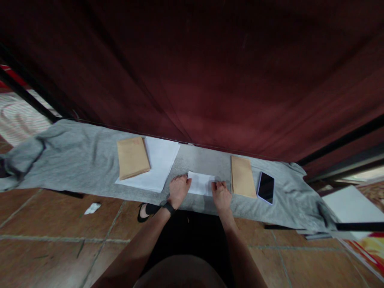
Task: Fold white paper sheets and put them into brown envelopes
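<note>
A small white sheet of paper [200, 184], with what look like faint fold lines across it, lies on the grey cloth in front of me. My left hand [179, 187], with a dark watch on its wrist, has its fingers curled at the sheet's left edge. At the right edge, my right hand [221, 194] holds the paper with bent fingers, the thumb partly hidden. A stack of brown envelopes [244, 177] is just right of my right hand. Further left, another brown envelope stack [132, 157] rests on larger white sheets [160, 160].
A phone [266, 188] lies dark-screened beside the right stack. Grey cloth [81, 160] covers the narrow table, and a dark red curtain [192, 80] hangs behind it. A white board [354, 206] is at the right. Crumpled tissue [92, 208] lies on the tiled floor.
</note>
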Demonstrator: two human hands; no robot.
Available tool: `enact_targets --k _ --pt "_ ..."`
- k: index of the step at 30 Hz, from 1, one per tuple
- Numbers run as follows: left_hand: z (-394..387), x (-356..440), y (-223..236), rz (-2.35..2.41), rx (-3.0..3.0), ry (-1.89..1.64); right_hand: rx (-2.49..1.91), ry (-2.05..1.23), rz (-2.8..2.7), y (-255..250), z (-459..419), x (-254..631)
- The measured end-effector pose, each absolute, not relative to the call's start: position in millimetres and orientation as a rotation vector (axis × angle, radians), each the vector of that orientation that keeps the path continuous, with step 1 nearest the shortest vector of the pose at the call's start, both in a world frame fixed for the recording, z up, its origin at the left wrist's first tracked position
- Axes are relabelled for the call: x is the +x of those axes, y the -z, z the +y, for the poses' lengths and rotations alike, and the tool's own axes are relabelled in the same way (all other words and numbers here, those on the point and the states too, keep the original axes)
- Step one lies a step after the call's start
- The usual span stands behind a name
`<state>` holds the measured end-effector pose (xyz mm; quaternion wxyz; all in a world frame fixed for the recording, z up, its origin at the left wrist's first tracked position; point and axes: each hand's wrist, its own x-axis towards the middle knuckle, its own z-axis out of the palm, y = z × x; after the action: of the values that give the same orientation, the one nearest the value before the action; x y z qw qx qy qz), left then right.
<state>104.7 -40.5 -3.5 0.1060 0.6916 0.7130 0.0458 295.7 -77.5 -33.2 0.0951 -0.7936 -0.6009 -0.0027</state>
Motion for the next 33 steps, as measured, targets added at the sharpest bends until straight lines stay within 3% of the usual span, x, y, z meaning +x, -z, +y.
enact_targets --k 6,16,26,33 --pt "-40.3 105.5 5.4 2.105 2.036 -0.155 -2.3 0.101 -1.739 38.3 -79.1 295.8" --pt "-40.1 106.4 11.5 2.092 2.079 -0.196 -1.692 0.034 -1.984 48.9 -80.0 262.6" --pt "-42.1 109.2 13.8 2.098 2.161 -0.321 -1.842 0.068 -2.096 64.7 -92.2 248.5" --pt "-64.0 136.7 31.1 1.569 2.465 -0.535 -1.842 0.058 -2.183 65.6 -94.5 250.8"
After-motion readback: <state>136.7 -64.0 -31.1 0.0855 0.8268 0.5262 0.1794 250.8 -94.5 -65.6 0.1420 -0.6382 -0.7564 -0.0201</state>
